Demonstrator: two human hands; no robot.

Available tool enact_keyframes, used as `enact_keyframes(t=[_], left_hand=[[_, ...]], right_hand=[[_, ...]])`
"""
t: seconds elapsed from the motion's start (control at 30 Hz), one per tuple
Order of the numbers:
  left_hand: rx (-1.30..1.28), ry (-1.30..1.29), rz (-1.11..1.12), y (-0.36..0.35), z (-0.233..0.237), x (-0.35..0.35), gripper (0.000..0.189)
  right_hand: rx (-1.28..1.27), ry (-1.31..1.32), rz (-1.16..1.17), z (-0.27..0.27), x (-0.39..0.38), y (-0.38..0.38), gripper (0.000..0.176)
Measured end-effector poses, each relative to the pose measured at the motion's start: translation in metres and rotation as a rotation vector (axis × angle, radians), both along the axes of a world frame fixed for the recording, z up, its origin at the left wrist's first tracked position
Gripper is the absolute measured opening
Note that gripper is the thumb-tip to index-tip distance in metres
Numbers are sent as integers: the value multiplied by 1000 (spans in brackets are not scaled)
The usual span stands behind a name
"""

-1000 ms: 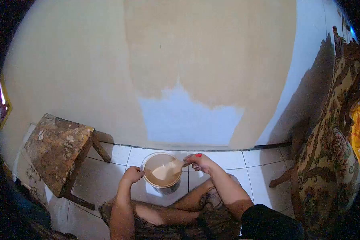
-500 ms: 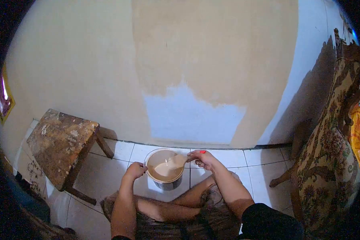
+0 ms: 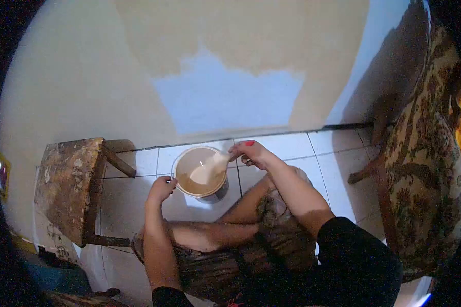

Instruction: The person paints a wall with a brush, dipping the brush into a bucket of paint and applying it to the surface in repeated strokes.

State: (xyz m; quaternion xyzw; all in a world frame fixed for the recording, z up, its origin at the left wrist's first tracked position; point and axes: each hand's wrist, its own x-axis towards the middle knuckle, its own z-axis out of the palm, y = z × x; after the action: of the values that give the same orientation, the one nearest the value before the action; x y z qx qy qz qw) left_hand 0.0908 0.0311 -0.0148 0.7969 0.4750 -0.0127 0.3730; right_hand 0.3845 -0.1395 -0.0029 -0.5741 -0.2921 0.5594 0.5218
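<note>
In front of my crossed legs a paint bucket [image 3: 189,157] stands on the tiled floor, with beige paint inside. My left hand [image 3: 161,189] is at the bucket's left rim, its fingers curled and holding the edge. My right hand [image 3: 252,155] is closed round the handle of a paintbrush [image 3: 217,168]; a red handle end shows above the fingers. The paint-coated brush head tilts down into the bucket from its right side, and its tip lies at or in the paint.
Ahead is a wall [image 3: 230,30] coated beige around a pale blue patch [image 3: 230,102]. A paint-spattered wooden stool [image 3: 69,184] stands at the left. A carved chair with floral upholstery [image 3: 420,194] stands close at the right.
My view has tipped downward and shifted, so the wall patch and bucket appear higher. The brush has moved deeper into the bucket, toward its middle. My left hand stays at the rim.
</note>
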Motion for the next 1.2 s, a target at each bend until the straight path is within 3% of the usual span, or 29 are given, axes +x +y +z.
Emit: enact_keyframes(t=[0.3,0.37,0.43,0.5,0.57,0.67,0.77,0.83,0.87,0.93,1.1,1.17,1.2], left_hand=[[-7,54,-13,2,10,-6,41],[-58,20,68,16,24,-29,40],[103,-97,157,29,38,-64,38],[193,-195,216,26,63,-87,35],[185,-115,331,21,75,-107,34],[161,-114,305,27,29,-147,33],[-54,54,363,10,10,-147,32],[-347,105,232,-13,34,-121,31],[-361,109,231,-14,37,-115,31],[-276,-153,308,-15,38,-107,33],[-243,-88,249,1,21,-123,34],[-319,7,234,-2,17,-128,35],[-312,47,258,-14,31,-118,35]], right_hand=[[38,246,-55,10,18,-4,19],[166,242,-261,23,26,-15,18],[272,207,-353,41,35,-32,19],[437,203,-637,54,42,-50,21],[556,205,-779,47,55,-64,21],[713,132,-994,34,76,-72,22],[791,56,-1134,47,86,-67,24],[947,135,-1219,69,91,-59,25],[934,127,-1220,79,93,-53,25],[980,152,-1265,91,96,-43,29],[834,237,-1379,44,102,-25,30],[611,238,-1400,13,96,-29,29],[612,234,-1399,10,93,-33,29]])
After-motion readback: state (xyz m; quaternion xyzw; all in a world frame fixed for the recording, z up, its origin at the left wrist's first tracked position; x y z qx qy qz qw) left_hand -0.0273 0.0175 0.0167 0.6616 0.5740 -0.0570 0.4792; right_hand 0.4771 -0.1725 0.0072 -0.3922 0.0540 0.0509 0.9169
